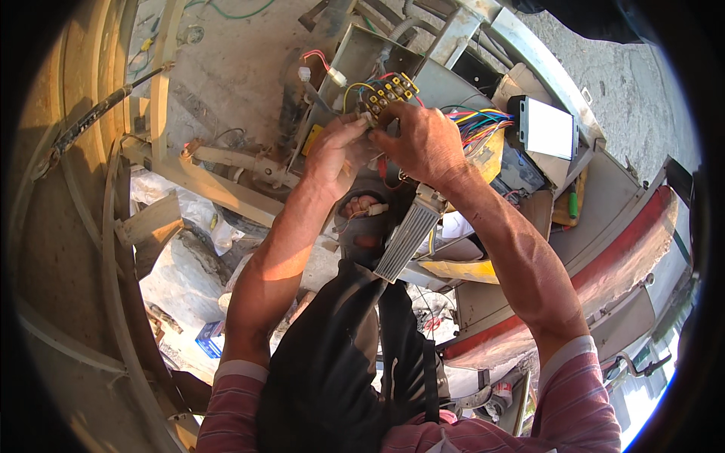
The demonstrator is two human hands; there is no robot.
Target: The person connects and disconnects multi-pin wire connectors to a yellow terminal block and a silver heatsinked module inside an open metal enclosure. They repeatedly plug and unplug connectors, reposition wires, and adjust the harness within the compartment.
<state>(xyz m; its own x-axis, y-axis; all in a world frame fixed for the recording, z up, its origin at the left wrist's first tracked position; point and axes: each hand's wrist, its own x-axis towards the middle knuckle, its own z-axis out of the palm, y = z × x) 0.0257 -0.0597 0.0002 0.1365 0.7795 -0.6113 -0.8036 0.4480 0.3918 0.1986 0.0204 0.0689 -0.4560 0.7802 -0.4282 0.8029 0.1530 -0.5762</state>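
Observation:
Both of my hands work close together at a black terminal block (390,92) with yellow-edged contacts and several coloured wires. My left hand (332,155) is closed, its fingertips pinched just below the block. Beside it my right hand (424,143) has its fingers curled down against the block's lower edge. Whatever the fingertips pinch is hidden behind them. White plug connectors (337,76) on red wires lie to the upper left. Below my right wrist hangs a finned metal box (410,235), close to my knees.
An open metal housing (355,47) surrounds the terminal block. At right sits a silver-and-black control box (545,128) with a thick bundle of coloured wires (477,124). A wooden frame (162,83) stands at left. A green-handled tool (573,204) lies at far right.

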